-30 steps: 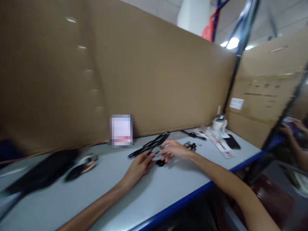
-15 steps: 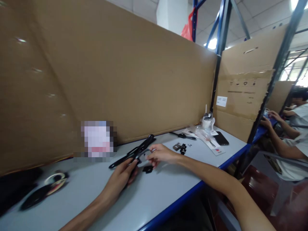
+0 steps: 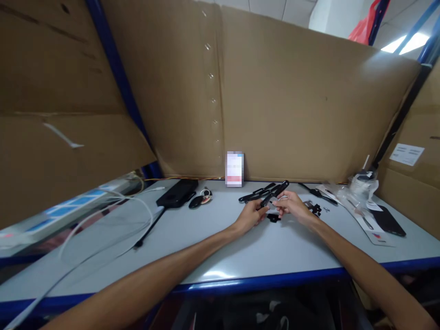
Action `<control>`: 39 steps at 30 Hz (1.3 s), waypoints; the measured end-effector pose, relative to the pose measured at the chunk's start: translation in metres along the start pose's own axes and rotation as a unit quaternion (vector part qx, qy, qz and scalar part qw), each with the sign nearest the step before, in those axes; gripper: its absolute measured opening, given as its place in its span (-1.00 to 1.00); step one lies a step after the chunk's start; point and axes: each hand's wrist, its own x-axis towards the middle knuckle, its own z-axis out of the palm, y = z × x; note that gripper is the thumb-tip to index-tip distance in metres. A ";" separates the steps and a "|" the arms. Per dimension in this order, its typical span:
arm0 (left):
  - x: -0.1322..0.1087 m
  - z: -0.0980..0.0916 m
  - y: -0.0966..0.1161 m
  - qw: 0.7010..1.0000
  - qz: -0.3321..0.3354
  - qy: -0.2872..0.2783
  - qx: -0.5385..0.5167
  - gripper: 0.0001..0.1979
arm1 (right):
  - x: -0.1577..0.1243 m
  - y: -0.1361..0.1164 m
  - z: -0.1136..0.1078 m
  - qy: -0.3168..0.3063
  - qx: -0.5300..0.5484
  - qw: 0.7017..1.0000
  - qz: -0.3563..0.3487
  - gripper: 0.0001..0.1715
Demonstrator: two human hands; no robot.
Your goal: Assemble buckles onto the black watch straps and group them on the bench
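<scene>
My left hand [image 3: 252,214] is closed, thumb and fingers gripping a slim black handle-like part [image 3: 265,201]. Close on its right, my right hand [image 3: 291,206] pinches a small grey piece [image 3: 270,202] at the end of that part; the fingers cover much of it. Just behind both hands lie long black slotted bars [image 3: 256,195], partly overlapping. Below the fingertips a small flat black piece [image 3: 274,218] rests on the table. Several small black fittings [image 3: 314,210] sit beyond my right wrist, partly hidden by it.
A phone-like screen [image 3: 234,169] leans on the cardboard wall [image 3: 275,114]. Leftward are a black box-shaped device [image 3: 178,193], a dark oval object [image 3: 195,202], white cables [image 3: 151,215] and a power strip [image 3: 79,201]. On the right lie a black tool [image 3: 319,195], plastic packaging [image 3: 360,190] and a dark phone [image 3: 390,221].
My view has swung left, bringing the power strip and cables into sight; the neighbouring person is out of view. Both hands stay together at the black part and the grey piece.
</scene>
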 end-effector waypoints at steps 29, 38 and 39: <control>-0.001 0.000 0.002 0.999 -0.024 -0.017 -0.015 -0.63 | -0.072 -0.022 -0.015 0.166 -0.430 0.870 -0.176 -0.66; -0.014 0.014 0.006 0.998 0.010 -0.051 -0.024 -0.56 | -0.074 -0.010 0.000 0.094 -0.445 0.872 -0.180 -0.70; -0.015 0.016 0.005 0.998 0.016 -0.054 -0.018 -0.55 | -0.074 -0.009 0.002 0.097 -0.451 0.869 -0.177 -0.74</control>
